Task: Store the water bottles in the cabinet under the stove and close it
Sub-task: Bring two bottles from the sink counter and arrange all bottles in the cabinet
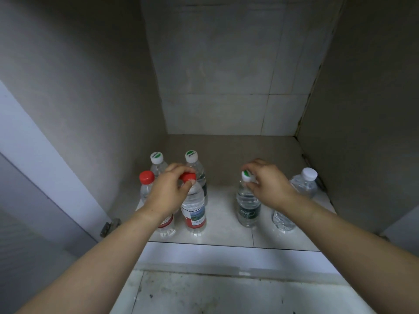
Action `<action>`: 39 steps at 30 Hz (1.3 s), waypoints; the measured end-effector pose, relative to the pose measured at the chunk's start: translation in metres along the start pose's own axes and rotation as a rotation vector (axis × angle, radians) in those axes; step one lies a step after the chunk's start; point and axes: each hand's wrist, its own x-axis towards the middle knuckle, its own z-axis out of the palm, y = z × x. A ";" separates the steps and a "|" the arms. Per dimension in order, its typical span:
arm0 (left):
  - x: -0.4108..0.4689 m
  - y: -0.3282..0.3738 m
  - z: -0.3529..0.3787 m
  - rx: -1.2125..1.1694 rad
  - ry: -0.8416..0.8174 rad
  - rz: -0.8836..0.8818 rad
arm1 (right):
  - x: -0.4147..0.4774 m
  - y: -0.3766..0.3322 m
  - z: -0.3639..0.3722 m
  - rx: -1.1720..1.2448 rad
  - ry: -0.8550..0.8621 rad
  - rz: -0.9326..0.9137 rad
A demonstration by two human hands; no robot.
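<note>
Forearms: both reach in from the lower frame corners into the open cabinet [226, 236].
Left hand [167, 191]: fingers closed on the cap of the red-cap bottle [193, 211], centre-left, standing on the cabinet floor.
Right hand [269, 184]: pinching the cap of the green-label bottle [248, 209], centre-right, upright.
Risk: holding by the caps alone, a careless release could tip either bottle into its close neighbours, near the front edge.
Hidden: the left wrist covers another red-label bottle [166, 225]; the right forearm crosses the white-cap bottle [305, 184]; doors are mostly cut off.
</note>
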 end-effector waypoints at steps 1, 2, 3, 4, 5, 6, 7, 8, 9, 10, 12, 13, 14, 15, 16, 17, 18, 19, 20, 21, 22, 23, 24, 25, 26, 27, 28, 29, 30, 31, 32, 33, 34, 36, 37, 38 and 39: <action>0.000 -0.001 0.001 -0.007 0.000 0.000 | 0.002 -0.005 0.002 0.004 -0.002 -0.016; -0.001 -0.002 0.001 -0.013 -0.002 0.002 | 0.004 -0.009 0.004 0.013 0.002 -0.022; -0.002 -0.002 0.001 -0.018 -0.006 0.006 | 0.007 -0.013 0.006 0.025 0.010 -0.022; -0.003 -0.003 0.001 -0.026 -0.009 0.010 | 0.008 -0.015 0.007 0.039 0.017 -0.019; -0.005 -0.004 0.002 -0.036 -0.010 0.014 | 0.009 -0.017 0.009 0.052 0.018 -0.014; -0.006 -0.004 0.002 -0.044 -0.010 0.018 | 0.009 -0.018 0.011 0.063 0.012 -0.012; -0.007 -0.004 0.002 -0.048 -0.009 0.022 | 0.008 -0.020 0.013 0.072 0.004 -0.015; -0.007 -0.005 0.003 -0.052 -0.006 0.026 | 0.007 -0.023 0.016 0.078 -0.005 -0.025; -0.007 -0.006 0.003 -0.054 -0.002 0.031 | 0.006 -0.026 0.017 0.080 -0.014 -0.041; -0.006 -0.006 0.003 -0.056 0.002 0.036 | 0.006 -0.029 0.018 0.076 -0.022 -0.059; -0.006 -0.008 0.004 -0.057 0.006 0.046 | 0.007 -0.035 0.019 0.054 -0.033 -0.092; -0.006 -0.009 0.004 -0.059 0.006 0.046 | 0.008 -0.036 0.020 0.038 -0.038 -0.107; -0.005 -0.009 0.005 -0.062 0.003 0.044 | 0.009 -0.038 0.020 0.024 -0.043 -0.119; -0.005 -0.010 0.006 -0.065 0.001 0.041 | 0.009 -0.038 0.021 0.016 -0.048 -0.130; -0.005 -0.010 0.006 -0.067 0.002 0.042 | 0.009 -0.038 0.022 0.014 -0.050 -0.140; -0.005 -0.011 0.007 -0.067 0.003 0.046 | 0.009 -0.037 0.023 0.016 -0.048 -0.148; -0.005 -0.012 0.007 -0.067 0.006 0.050 | 0.009 -0.037 0.023 0.020 -0.043 -0.148; -0.005 -0.013 0.008 -0.067 0.009 0.055 | 0.010 -0.035 0.023 0.027 -0.036 -0.142; -0.006 -0.013 0.009 -0.065 0.012 0.061 | 0.011 -0.034 0.022 0.041 -0.028 -0.133; -0.006 -0.013 0.010 -0.059 0.012 0.066 | 0.011 -0.034 0.022 0.062 -0.021 -0.125; -0.007 -0.014 0.011 -0.050 0.010 0.069 | 0.012 -0.033 0.022 0.086 -0.015 -0.123; -0.008 -0.014 0.012 -0.040 0.005 0.070 | 0.012 -0.033 0.023 0.107 -0.010 -0.123; -0.009 -0.014 0.013 -0.031 0.001 0.072 | 0.012 -0.032 0.023 0.121 -0.004 -0.125; -0.009 -0.014 0.013 -0.020 -0.003 0.077 | 0.011 -0.032 0.023 0.129 0.002 -0.126; -0.010 -0.014 0.013 -0.007 -0.009 0.084 | 0.011 -0.031 0.023 0.137 0.007 -0.125; -0.009 -0.014 0.012 0.011 -0.017 0.092 | 0.010 -0.031 0.023 0.146 0.010 -0.125; -0.009 -0.013 0.011 0.032 -0.029 0.098 | 0.009 -0.030 0.023 0.155 0.010 -0.126; -0.008 -0.013 0.010 0.057 -0.044 0.105 | 0.008 -0.029 0.023 0.164 0.006 -0.129; -0.007 -0.012 0.008 0.088 -0.058 0.114 | 0.007 -0.028 0.023 0.169 0.000 -0.135; -0.006 -0.011 0.005 0.126 -0.069 0.128 | 0.007 -0.028 0.022 0.170 -0.010 -0.142; -0.004 -0.009 0.002 0.164 -0.074 0.146 | 0.006 -0.027 0.021 0.169 -0.019 -0.147; -0.001 -0.007 -0.001 0.192 -0.074 0.164 | 0.006 -0.025 0.018 0.165 -0.026 -0.145; 0.002 -0.004 -0.004 0.201 -0.067 0.176 | 0.005 -0.023 0.015 0.156 -0.027 -0.141; 0.009 0.004 -0.007 0.193 -0.048 0.184 | 0.002 -0.015 0.006 0.115 -0.012 -0.129; 0.012 0.009 -0.007 0.192 -0.046 0.187 | 0.000 -0.011 -0.001 0.090 0.001 -0.119; 0.014 0.014 -0.005 0.189 -0.052 0.193 | -0.002 -0.005 -0.007 0.067 0.015 -0.104; 0.016 0.019 -0.002 0.181 -0.067 0.202 | -0.005 0.001 -0.014 0.045 0.028 -0.087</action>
